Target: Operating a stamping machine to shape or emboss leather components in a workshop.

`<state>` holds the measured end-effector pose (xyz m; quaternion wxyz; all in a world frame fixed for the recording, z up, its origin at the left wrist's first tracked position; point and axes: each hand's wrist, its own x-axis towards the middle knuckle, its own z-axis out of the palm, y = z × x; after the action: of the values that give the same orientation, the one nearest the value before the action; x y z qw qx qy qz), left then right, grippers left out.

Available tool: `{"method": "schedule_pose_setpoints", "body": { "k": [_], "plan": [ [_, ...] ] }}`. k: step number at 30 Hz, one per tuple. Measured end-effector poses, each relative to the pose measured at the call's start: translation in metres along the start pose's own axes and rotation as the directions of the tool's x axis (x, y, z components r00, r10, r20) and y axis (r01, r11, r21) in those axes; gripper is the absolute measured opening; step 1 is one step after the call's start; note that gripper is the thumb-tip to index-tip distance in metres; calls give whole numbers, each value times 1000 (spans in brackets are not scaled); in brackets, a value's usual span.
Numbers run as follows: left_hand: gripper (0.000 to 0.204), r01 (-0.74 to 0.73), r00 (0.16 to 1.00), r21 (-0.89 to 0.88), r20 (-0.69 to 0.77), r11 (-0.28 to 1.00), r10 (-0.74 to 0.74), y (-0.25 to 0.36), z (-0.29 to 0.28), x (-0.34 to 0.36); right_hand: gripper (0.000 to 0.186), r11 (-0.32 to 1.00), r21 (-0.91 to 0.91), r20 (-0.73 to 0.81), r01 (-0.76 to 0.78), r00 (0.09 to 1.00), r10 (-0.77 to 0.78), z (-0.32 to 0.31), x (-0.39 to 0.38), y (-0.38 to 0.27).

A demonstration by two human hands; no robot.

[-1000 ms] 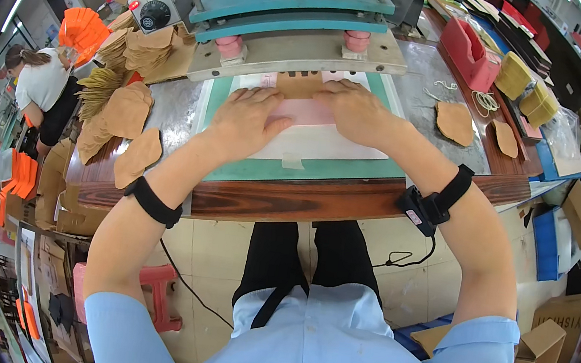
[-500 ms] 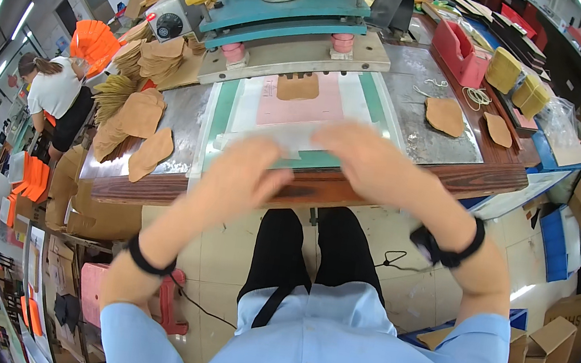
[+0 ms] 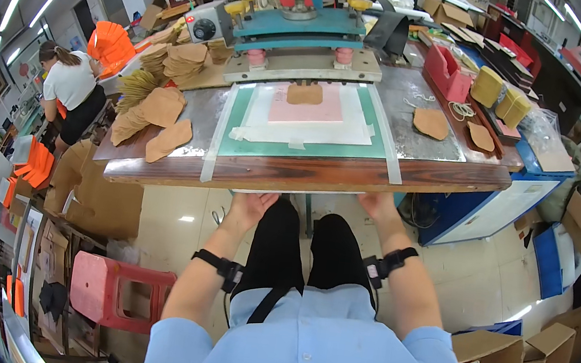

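Below the table's front edge [image 3: 306,176], my left hand [image 3: 250,206] is palm up with its visible fingers stretched, and its tips touch or nearly touch the underside. My right hand [image 3: 379,206] reaches under the same edge farther right. Its thumb side shows, but the tabletop hides most of its fingers. On the table, a tan leather piece [image 3: 305,94] lies on a pink sheet [image 3: 306,116] at the front of a teal press [image 3: 299,30]. White sheeting [image 3: 340,135] and a green mat [image 3: 272,151] lie under the pink sheet.
Stacked leather pieces [image 3: 162,106] lie left of the mat, beside a control box [image 3: 207,25]. Two loose leather pieces lie at right, near a red holder [image 3: 447,74] and yellow blocks [image 3: 488,86]. A red stool [image 3: 93,288] stands at lower left; another person [image 3: 68,82] works far left.
Both hands have left the front of the mat and moved down below the table edge. The pink sheet and leather piece still lie before the press. The view has shifted slightly.
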<state>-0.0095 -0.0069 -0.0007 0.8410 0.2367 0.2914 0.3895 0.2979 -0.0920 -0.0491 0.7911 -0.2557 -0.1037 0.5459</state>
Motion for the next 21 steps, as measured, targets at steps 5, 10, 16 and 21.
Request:
{"method": "schedule_pose_setpoints", "body": {
  "k": [5, 10, 16, 21],
  "plan": [
    [39, -351, 908, -388, 79, 852, 411, -4, 22, 7, 51, 937, 350, 113, 12, 992, -56, 80, -35, 14],
    [40, -304, 886, -484, 173, 820, 431, -6, 28, 10, 46, 924, 374, 105, 74, 987, -121, 79, -37, 18],
    [41, -303, 898, -467, 152, 831, 413, -1, 20, 8, 41, 923, 369, -109, 113, 991, -77, 102, -51, 18],
    [39, -279, 886, -469, 212, 838, 414, 2, 26, 3, 41, 925, 366, 12, 105, 993, -117, 99, -52, 13]
  ]
}}
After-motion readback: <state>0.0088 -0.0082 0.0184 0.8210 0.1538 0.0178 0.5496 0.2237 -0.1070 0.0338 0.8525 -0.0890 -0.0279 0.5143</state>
